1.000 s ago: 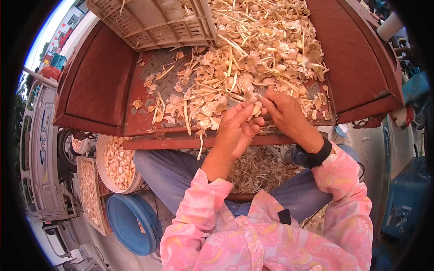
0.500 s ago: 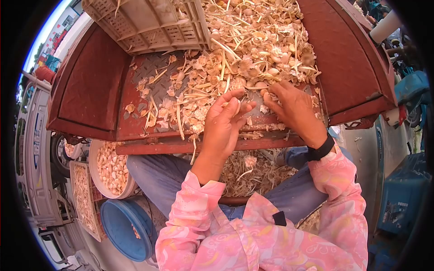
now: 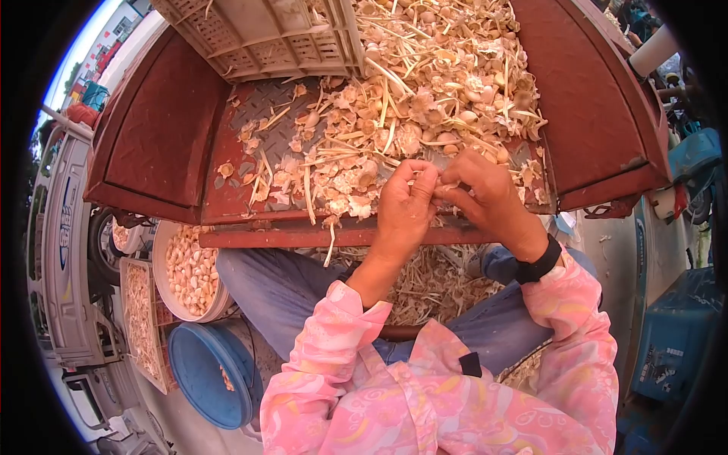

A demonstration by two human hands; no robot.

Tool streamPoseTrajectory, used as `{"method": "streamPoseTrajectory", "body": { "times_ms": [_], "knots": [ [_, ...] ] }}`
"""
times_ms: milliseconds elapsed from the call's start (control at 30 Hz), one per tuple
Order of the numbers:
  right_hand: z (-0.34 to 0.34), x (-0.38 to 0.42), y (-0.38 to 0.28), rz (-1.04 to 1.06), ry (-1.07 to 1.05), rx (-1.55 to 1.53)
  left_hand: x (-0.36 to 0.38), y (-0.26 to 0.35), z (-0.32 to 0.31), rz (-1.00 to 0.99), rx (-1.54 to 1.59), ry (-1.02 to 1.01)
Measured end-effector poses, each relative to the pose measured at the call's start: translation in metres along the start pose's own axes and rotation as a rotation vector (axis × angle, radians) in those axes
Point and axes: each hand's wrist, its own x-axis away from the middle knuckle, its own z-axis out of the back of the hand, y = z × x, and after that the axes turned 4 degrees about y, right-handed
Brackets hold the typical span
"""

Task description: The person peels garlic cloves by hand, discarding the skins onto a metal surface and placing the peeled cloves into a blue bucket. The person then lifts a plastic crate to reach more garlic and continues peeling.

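Observation:
My left hand (image 3: 403, 206) and my right hand (image 3: 489, 199) meet above the front edge of the red metal bed, fingertips nearly touching. The left one is closed, thumb against fingers, around a pale garlic clove (image 3: 414, 180) that shows only in part. Thumb and forefinger of the right hand pinch at the same spot, where the fingers cover most of what they grip. Just beyond the fingers spreads a heap of garlic cloves, papery skins and dry stalks (image 3: 425, 91). A black band circles the right wrist.
A plastic crate (image 3: 277, 38) is tipped at the back left of the red bed (image 3: 152, 144). Lower left are a white bucket of cloves (image 3: 189, 273), a blue bucket (image 3: 205, 371) and a shallow crate of scraps (image 3: 142, 326). Skins and stalks (image 3: 425, 292) lie between the legs.
My right hand has left the heap's edge and come toward the left hand. The left hand has moved slightly right, and both now meet at the fingertips. The view has shifted a little.

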Motion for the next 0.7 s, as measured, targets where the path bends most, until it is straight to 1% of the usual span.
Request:
{"method": "streamPoseTrajectory", "body": {
  "times_ms": [67,100,200,267,300,400,533,633,700],
  "knots": [
    [-0.001,0.004,-0.003,0.014,-0.026,0.173,0.000,-0.005,0.000,0.012,0.128,0.033],
    [-0.001,0.006,-0.005,0.021,-0.038,0.260,0.003,-0.005,0.000,0.079,0.182,0.025],
    [0.010,0.005,-0.009,-0.041,-0.023,0.089,0.005,-0.003,0.003,0.242,0.365,0.005],
    [0.014,0.000,-0.003,-0.100,-0.011,0.309,-0.002,-0.007,0.015,0.307,0.509,-0.001],
    [0.015,-0.003,0.002,-0.129,-0.005,0.419,-0.002,-0.004,0.015,0.319,0.518,-0.028],
    [0.006,-0.016,0.023,-0.034,0.020,0.522,0.003,0.002,0.013,0.360,0.530,-0.073],
    [-0.010,-0.024,0.039,0.012,-0.208,0.654,0.002,0.002,0.017,0.372,0.567,-0.056],
    [-0.005,-0.024,0.039,-0.138,-0.322,0.621,0.000,-0.003,0.023,0.317,0.536,-0.005],
    [-0.006,-0.018,0.039,-0.109,-0.161,0.426,0.001,-0.005,0.021,0.288,0.515,0.046]
  ]
}}
